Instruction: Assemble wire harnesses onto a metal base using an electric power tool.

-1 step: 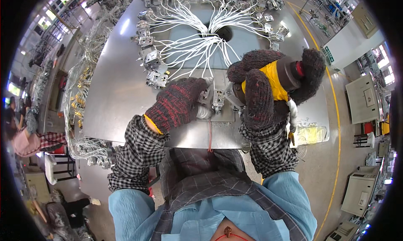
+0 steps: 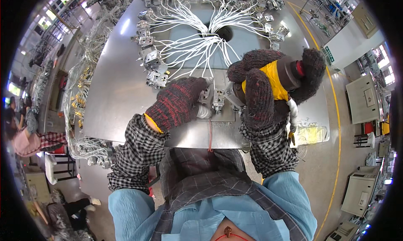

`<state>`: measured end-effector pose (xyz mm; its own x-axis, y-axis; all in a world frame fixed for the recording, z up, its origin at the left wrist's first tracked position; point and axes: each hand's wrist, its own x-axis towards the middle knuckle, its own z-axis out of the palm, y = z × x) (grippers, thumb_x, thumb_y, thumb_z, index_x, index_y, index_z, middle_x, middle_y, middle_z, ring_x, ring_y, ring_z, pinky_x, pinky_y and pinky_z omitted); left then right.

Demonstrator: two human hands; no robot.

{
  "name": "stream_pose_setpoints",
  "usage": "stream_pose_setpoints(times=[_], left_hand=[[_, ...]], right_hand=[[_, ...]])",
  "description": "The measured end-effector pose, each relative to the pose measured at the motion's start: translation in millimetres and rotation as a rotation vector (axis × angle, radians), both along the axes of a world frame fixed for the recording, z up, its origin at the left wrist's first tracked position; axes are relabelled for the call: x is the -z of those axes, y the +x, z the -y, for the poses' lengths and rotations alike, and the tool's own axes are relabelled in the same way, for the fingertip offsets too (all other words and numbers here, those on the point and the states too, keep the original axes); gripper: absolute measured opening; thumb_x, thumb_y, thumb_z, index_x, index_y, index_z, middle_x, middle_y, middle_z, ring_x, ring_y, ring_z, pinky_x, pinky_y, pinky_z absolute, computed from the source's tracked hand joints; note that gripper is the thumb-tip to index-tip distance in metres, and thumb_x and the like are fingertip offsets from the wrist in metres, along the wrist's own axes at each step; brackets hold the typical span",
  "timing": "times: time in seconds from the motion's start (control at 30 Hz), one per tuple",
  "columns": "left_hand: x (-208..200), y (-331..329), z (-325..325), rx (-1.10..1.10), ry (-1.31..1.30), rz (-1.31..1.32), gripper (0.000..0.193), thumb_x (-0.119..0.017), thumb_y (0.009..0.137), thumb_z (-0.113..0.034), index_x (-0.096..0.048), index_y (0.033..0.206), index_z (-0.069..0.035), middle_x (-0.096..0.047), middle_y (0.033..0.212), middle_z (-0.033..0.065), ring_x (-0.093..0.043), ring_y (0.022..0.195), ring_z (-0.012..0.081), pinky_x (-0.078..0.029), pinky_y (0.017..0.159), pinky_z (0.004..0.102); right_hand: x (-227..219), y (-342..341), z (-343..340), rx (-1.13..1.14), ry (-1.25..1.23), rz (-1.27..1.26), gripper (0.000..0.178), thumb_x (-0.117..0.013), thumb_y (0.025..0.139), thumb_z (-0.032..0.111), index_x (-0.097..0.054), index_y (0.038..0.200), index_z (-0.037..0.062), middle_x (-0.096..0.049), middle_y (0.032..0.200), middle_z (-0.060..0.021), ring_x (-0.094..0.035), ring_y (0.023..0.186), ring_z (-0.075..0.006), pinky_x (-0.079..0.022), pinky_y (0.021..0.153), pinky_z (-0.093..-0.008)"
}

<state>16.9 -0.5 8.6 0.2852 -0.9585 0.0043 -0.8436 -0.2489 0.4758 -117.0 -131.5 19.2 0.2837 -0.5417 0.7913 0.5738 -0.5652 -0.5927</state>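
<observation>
My left hand (image 2: 178, 102), in a dark red-and-black knitted glove with pale wrapped fingertips, pinches a small metal terminal block (image 2: 205, 96) near the table's front. Just right of it stands another metal block (image 2: 218, 100) on a white wire. My right hand (image 2: 260, 98), gloved alike, is wrapped round a dark power tool (image 2: 289, 73) bound with yellow tape (image 2: 275, 80), with a red part near its rear. The tool's metal front end (image 2: 235, 94) is close beside the second block; whether they touch, I cannot tell. A pale wrapped cable (image 2: 293, 115) hangs from the tool.
White wires (image 2: 191, 52) fan out from the middle of the metal table (image 2: 109, 85) to several metal blocks (image 2: 156, 79) around it. Bundled wires (image 2: 79, 98) hang along the left edge. A yellow taped patch (image 2: 310, 134) lies at the right corner. Another person (image 2: 31, 140) sits far left.
</observation>
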Motion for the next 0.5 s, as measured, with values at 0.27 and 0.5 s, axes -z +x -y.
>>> stream_pose_setpoints(times=[0.27, 0.5], left_hand=[[-7.7, -16.4, 6.2, -0.062, -0.284, -0.346, 0.071, -0.084, 0.071, -0.033, -0.057, 0.129, -0.001, -0.066, 0.115, 0.0162, -0.065, 0.103, 0.0227, -0.051, 0.09, 0.0365], [10.0, -6.0, 2.8, -0.048, -0.368, -0.205, 0.068, -0.085, 0.066, -0.043, -0.065, 0.119, -0.005, -0.067, 0.094, 0.0152, -0.065, 0.085, 0.0274, -0.052, 0.077, 0.0381]], right_hand=[[-33.1, -15.0, 23.5, -0.491, 0.255, 0.306, 0.069, -0.057, 0.09, 0.003, -0.024, 0.147, 0.0206, -0.062, 0.092, -0.0183, -0.061, 0.07, -0.0193, -0.056, 0.056, -0.0369], [-43.8, -17.2, 6.7, -0.454, 0.262, 0.316, 0.078, -0.065, 0.089, 0.008, -0.02, 0.15, 0.0254, -0.062, 0.09, -0.0192, -0.064, 0.068, -0.0247, -0.059, 0.057, -0.0404]])
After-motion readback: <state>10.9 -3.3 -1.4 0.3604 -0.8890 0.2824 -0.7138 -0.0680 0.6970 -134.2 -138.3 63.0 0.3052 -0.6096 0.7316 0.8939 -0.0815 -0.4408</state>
